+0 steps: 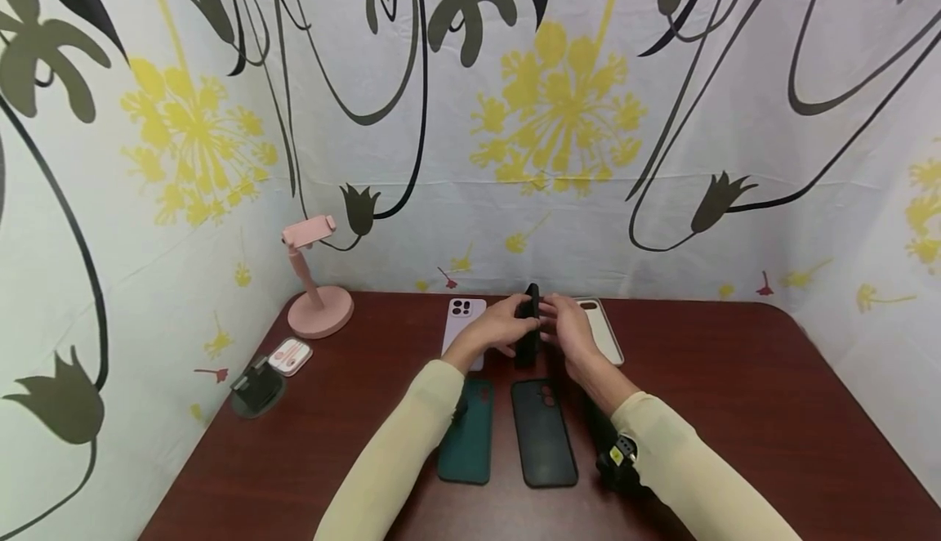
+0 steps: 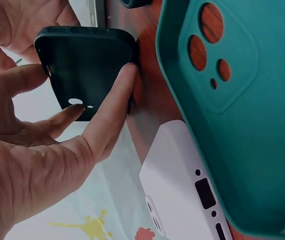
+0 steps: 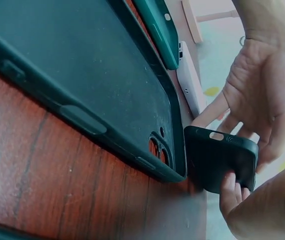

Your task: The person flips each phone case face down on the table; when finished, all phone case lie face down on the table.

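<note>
A black phone case stands upright at the back of the table between the two hands. My left hand grips it, thumb at one side edge and fingers at the other; one fingertip reaches inside near the round camera hole in the left wrist view. My right hand is at the case's outer back, fingertips touching it in the right wrist view. A lilac phone case lies behind the left hand, partly covered. Beside the right hand lies a whitish case. Nearer are a green case and a dark grey case.
On the left stand a pink phone holder with a round base, a small white and pink item and a dark folding stand. A patterned cloth hangs right behind the table. Something dark lies beneath the right forearm.
</note>
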A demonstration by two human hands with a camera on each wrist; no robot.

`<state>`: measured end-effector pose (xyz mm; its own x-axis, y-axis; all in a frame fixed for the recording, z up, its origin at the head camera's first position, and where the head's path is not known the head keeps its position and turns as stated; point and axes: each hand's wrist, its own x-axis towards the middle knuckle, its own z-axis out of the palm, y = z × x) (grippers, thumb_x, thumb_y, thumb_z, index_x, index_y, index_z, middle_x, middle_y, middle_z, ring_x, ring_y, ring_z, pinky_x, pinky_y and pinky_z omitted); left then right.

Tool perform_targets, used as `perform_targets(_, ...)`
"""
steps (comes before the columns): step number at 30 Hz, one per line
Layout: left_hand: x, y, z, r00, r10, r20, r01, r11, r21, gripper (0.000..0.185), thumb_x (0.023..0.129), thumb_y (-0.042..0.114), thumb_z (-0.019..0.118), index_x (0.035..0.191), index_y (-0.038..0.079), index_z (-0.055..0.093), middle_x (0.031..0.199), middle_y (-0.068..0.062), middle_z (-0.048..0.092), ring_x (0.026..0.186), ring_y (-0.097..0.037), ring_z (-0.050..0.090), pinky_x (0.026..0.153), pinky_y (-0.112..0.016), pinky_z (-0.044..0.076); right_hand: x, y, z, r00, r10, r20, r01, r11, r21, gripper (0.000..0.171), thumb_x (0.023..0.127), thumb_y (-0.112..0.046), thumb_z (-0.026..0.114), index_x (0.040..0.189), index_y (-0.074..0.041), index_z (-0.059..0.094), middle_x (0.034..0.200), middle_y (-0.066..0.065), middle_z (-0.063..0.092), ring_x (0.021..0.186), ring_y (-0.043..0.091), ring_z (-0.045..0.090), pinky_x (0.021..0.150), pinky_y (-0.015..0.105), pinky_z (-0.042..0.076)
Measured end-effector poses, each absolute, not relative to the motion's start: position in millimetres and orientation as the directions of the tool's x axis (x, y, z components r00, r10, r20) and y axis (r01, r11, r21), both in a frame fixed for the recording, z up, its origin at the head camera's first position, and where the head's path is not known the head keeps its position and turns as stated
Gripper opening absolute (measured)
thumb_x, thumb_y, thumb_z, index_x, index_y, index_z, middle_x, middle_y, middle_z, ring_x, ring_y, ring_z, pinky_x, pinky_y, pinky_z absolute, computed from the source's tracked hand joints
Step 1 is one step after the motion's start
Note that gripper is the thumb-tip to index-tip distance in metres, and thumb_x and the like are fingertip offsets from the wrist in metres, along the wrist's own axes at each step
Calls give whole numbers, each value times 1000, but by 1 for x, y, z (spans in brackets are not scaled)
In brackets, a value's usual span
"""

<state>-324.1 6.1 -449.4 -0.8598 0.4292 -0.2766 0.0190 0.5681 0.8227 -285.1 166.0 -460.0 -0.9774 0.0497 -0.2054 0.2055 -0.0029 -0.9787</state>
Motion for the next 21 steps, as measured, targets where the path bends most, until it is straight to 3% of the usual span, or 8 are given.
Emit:
perform_targets(5,-321,3,-449,-873,397,-283,4,585,811,61,110,32,56,166,23,35,162,-17,47,102,-29,74,76,-44,68,-282,160,-464,-979,37,-199,198,-13,-980,54,117,-35,28,160,-6,39,160,19,49,143,33,52,118,52,49)
perform_targets(11,-320,3,-447,-875,401,-273,-6,554,833,57,110,24,52,164,21,38,156,-20,52,90,-30,75,71,-47,68,-280,159,-469,-981,35,-190,190,-22,-982,53,117,-32,28,158,0,39,158,22,51,142,36,54,118,54,50)
perform_targets(21,-323,1,-442,-872,415,-260,-49,455,889,53,109,13,49,162,15,42,158,-18,50,115,-36,69,70,-50,67,-285,168,-470,-968,-22,-250,251,-37,-967,61,117,-39,30,164,-1,31,164,22,43,149,37,46,116,53,52)
